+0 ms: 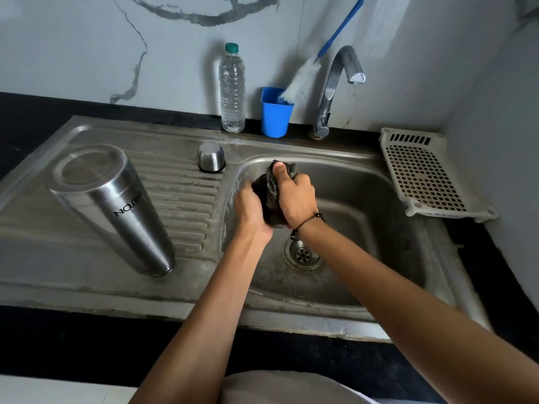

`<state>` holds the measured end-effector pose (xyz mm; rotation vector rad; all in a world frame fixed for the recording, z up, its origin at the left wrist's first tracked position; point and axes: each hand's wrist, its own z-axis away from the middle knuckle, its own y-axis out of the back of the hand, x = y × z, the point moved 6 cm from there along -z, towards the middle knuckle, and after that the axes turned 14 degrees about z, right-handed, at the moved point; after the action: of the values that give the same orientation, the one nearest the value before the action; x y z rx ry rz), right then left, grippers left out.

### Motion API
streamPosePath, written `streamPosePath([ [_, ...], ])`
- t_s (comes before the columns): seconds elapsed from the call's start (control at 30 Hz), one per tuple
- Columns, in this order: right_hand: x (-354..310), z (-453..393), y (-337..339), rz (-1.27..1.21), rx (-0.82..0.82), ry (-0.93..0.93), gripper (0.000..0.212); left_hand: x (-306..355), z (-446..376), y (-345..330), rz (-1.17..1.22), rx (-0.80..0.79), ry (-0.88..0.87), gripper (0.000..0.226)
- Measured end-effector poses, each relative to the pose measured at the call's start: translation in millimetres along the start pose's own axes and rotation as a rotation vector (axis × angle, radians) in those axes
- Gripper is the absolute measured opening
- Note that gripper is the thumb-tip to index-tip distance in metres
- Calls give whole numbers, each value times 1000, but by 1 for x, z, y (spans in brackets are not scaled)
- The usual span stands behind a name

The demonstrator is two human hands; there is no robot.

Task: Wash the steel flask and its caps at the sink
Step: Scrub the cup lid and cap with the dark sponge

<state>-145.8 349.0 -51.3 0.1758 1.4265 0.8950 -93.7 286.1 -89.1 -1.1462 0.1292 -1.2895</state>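
The steel flask [116, 208] stands upside down on the ribbed drainboard at the left, its mouth on the steel. A steel cap [211, 160] sits upside down at the drainboard's far edge, beside the basin. Over the basin, my left hand [251, 211] and my right hand [294, 196] both grip a dark grey cloth [269, 189]. The cloth is bunched between them, my right thumb pressing on its top. Whether anything is wrapped inside the cloth cannot be seen.
The sink basin [364, 205] has a drain [303, 255] below my wrists. The tap [335, 83] shows no running stream. A clear plastic bottle [232, 88] and a blue cup [275, 113] holding a bottle brush [303, 80] stand behind the sink. A white perforated rack [423, 173] lies on the right.
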Motion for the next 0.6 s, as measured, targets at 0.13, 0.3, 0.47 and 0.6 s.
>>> streamPosePath([
  [0.13, -5, -8, 8, -336, -174, -145, 37, 4, -4, 4, 57, -6, 12, 39],
  [0.3, -33, 13, 21, 595, 51, 608, 56, -1, -1, 3, -108, -1, 90, 39],
  [0.47, -26, 22, 22, 523, 245, 753, 61, 4, 0, -4, -211, -29, 33, 37],
  [0.6, -5, 0, 7, 241, 117, 207, 52, 9, -4, 2, -320, 32, -137, 27],
])
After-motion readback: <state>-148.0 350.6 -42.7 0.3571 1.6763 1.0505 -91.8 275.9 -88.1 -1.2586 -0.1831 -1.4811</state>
